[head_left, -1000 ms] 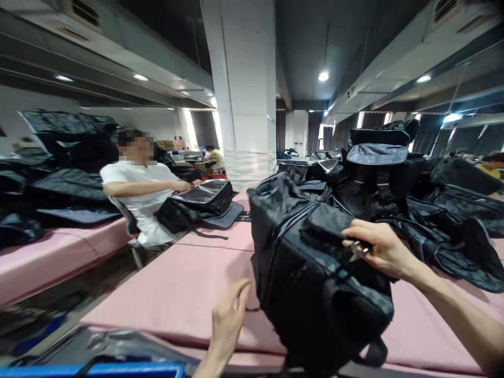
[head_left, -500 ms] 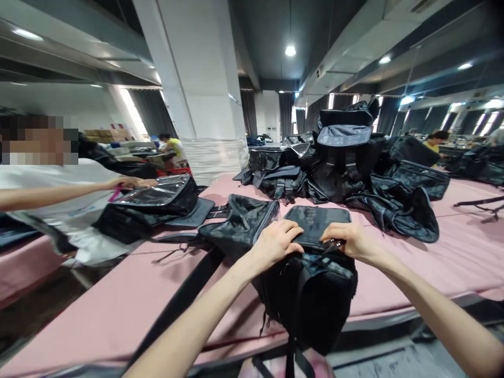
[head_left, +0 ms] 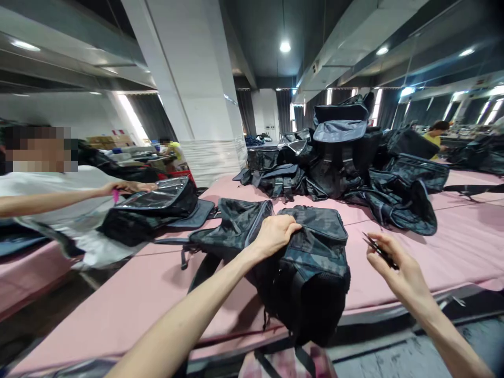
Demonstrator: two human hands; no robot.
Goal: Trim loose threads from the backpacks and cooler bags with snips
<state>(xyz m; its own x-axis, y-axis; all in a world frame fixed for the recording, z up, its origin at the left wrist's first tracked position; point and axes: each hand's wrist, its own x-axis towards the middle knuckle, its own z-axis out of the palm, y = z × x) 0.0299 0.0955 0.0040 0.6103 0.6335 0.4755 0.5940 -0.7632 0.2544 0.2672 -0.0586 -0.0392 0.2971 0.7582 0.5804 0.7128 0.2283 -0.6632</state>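
Note:
A dark camouflage backpack [head_left: 315, 252] stands at the near edge of the pink-covered table. My left hand [head_left: 276, 233] is closed on the backpack's upper edge, its fingertips partly hidden. Off to the right, apart from the bag, my right hand [head_left: 397, 262] holds small dark thread snips [head_left: 380, 251], the points directed up and left. Joined to the backpack's left side, an open camouflage flap [head_left: 236, 223] with a grey edge spreads over the table.
Several camouflage bags [head_left: 338, 152] are heaped on the pink table [head_left: 157, 294] farther back. On the left, a person in white [head_left: 79, 184] handles another bag [head_left: 157, 205] with a shiny silver lining. A wrapped pillar [head_left: 205, 105] rises behind the table.
My right hand has moved right, away from the backpack, with the thread snips. My left hand still grips the bag, whose top panel now lies more exposed.

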